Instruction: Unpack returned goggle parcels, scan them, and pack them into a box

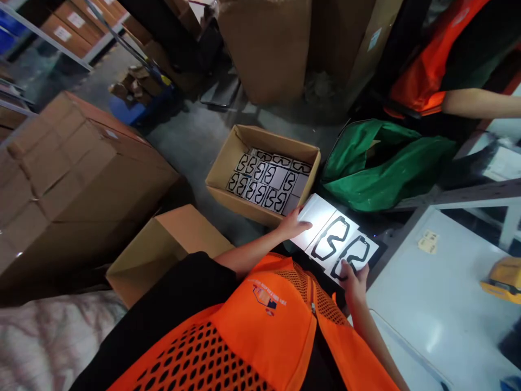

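Observation:
A row of white boxes (319, 217), two of them printed with a thick black goggle-like outline, is pressed between my two hands in front of my body. My left hand (293, 224) grips the plain white end, its thumb lying on top. At the other end, my right hand (355, 276) has its thumb on the last printed box. Just beyond my left hand stands an open cardboard carton (226, 187), holding rows of the same white boxes (260, 174), a few with plain faces up. The undersides of the held boxes and some fingers are hidden.
An open cardboard box (169, 239) lies on the left beside large stacked cartons (81, 179). A green sack (366, 184) stands open to the right. A white table (451, 288) bears a yellow object (504, 279). A person in an orange vest (427, 70) is at upper right.

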`<state>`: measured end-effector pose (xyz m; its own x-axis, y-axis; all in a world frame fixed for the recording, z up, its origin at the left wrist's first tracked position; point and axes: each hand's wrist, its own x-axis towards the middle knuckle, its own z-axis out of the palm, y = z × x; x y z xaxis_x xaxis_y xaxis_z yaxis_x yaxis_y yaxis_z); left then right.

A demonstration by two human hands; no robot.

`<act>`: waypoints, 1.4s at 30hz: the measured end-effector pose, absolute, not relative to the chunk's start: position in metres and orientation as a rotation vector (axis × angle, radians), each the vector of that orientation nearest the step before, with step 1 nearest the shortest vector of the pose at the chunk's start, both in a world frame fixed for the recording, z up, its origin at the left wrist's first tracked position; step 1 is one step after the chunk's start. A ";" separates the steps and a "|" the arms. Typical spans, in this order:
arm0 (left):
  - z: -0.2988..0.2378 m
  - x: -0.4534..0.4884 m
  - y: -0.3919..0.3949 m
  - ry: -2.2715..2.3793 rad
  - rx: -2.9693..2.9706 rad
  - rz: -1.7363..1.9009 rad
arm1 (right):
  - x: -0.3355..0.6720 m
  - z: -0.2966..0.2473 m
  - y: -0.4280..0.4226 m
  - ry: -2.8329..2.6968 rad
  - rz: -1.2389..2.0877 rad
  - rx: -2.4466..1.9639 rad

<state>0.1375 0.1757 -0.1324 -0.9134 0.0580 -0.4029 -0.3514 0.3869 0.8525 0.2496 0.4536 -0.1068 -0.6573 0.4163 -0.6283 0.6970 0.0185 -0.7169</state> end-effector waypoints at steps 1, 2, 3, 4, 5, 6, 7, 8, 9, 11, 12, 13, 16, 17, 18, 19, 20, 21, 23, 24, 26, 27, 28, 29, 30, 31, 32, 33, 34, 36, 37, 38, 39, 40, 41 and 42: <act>-0.136 0.138 0.161 2.272 -0.290 1.558 | 0.243 -0.109 0.442 2.053 -1.655 1.132; -0.141 0.138 0.144 2.262 -0.331 1.577 | 0.236 -0.112 0.430 2.063 -1.631 1.090; -0.147 0.138 0.126 2.254 -0.375 1.593 | 0.228 -0.118 0.417 2.079 -1.627 1.037; -0.155 0.137 0.107 2.246 -0.421 1.607 | 0.218 -0.126 0.402 2.097 -1.640 0.979; -0.165 0.135 0.086 2.237 -0.472 1.618 | 0.207 -0.136 0.385 2.119 -1.658 0.929; -0.176 0.132 0.064 2.229 -0.524 1.629 | 0.195 -0.147 0.366 2.140 -1.674 0.882; -0.189 0.128 0.041 2.221 -0.568 1.646 | 0.182 -0.160 0.345 2.161 -1.688 0.840; -0.204 0.123 0.016 2.210 -0.599 1.667 | 0.169 -0.173 0.321 2.181 -1.689 0.807; -0.219 0.116 -0.010 2.193 -0.623 1.694 | 0.155 -0.187 0.295 2.199 -1.673 0.784; -0.251 0.099 -0.066 2.151 -0.671 1.737 | 0.126 -0.217 0.238 2.233 -1.604 0.758; -0.268 0.090 -0.095 2.133 -0.700 1.738 | 0.111 -0.233 0.207 2.245 -1.561 0.753; -0.285 0.080 -0.124 2.117 -0.736 1.720 | 0.097 -0.250 0.177 2.248 -1.523 0.757; -0.342 0.052 -0.208 2.098 -0.834 1.602 | 0.060 -0.310 0.092 2.212 -1.482 0.740; -0.362 0.044 -0.232 2.099 -0.861 1.555 | 0.050 -0.333 0.067 2.195 -1.474 0.728; -0.385 0.038 -0.254 2.099 -0.882 1.506 | 0.041 -0.357 0.045 2.180 -1.462 0.721; -0.408 0.032 -0.274 2.101 -0.907 1.453 | 0.033 -0.382 0.026 2.162 -1.444 0.714; -0.432 0.027 -0.291 2.104 -0.928 1.402 | 0.027 -0.408 0.009 2.145 -1.426 0.713; -0.457 0.023 -0.305 2.106 -0.946 1.356 | 0.023 -0.435 -0.006 2.123 -1.410 0.717; -0.508 0.015 -0.327 2.100 -0.963 1.298 | 0.016 -0.489 -0.028 2.079 -1.375 0.734; -0.534 0.010 -0.334 2.087 -0.959 1.274 | 0.013 -0.514 -0.035 2.063 -1.348 0.744; -0.580 0.000 -0.344 2.036 -0.934 1.236 | 0.011 -0.561 -0.045 2.059 -1.246 0.775; -0.600 -0.005 -0.347 2.004 -0.921 1.202 | 0.011 -0.581 -0.048 2.072 -1.172 0.792; -0.616 -0.011 -0.348 1.973 -0.907 1.148 | 0.011 -0.599 -0.050 2.098 -1.090 0.805; -0.629 -0.016 -0.348 1.946 -0.899 1.081 | 0.013 -0.612 -0.051 2.136 -1.008 0.810; -0.639 -0.020 -0.346 1.929 -0.900 1.009 | 0.015 -0.622 -0.053 2.187 -0.935 0.805; -0.644 -0.024 -0.342 1.939 -0.907 0.940 | 0.018 -0.629 -0.055 2.247 -0.878 0.790; -0.646 -0.027 -0.336 1.988 -0.919 0.889 | 0.021 -0.632 -0.057 2.308 -0.839 0.765; -0.645 -0.028 -0.329 2.078 -0.932 0.865 | 0.023 -0.633 -0.060 2.362 -0.813 0.733; -0.642 -0.029 -0.321 2.193 -0.934 0.868 | 0.026 -0.631 -0.064 2.396 -0.788 0.699; -0.634 -0.030 -0.302 2.420 -0.899 0.876 | 0.028 -0.625 -0.073 2.400 -0.734 0.649; -0.631 -0.030 -0.292 2.493 -0.874 0.861 | 0.028 -0.622 -0.077 2.377 -0.705 0.639; -0.630 -0.031 -0.284 2.529 -0.860 0.828 | 0.028 -0.619 -0.081 2.350 -0.676 0.641; -0.629 -0.032 -0.276 2.542 -0.864 0.783 | 0.026 -0.617 -0.084 2.325 -0.648 0.653; -0.630 -0.033 -0.270 2.546 -0.884 0.736 | 0.023 -0.616 -0.086 2.305 -0.621 0.667; -0.632 -0.034 -0.266 2.546 -0.912 0.694 | 0.021 -0.615 -0.087 2.290 -0.597 0.681; -0.634 -0.035 -0.263 2.544 -0.938 0.661 | 0.018 -0.615 -0.088 2.276 -0.574 0.693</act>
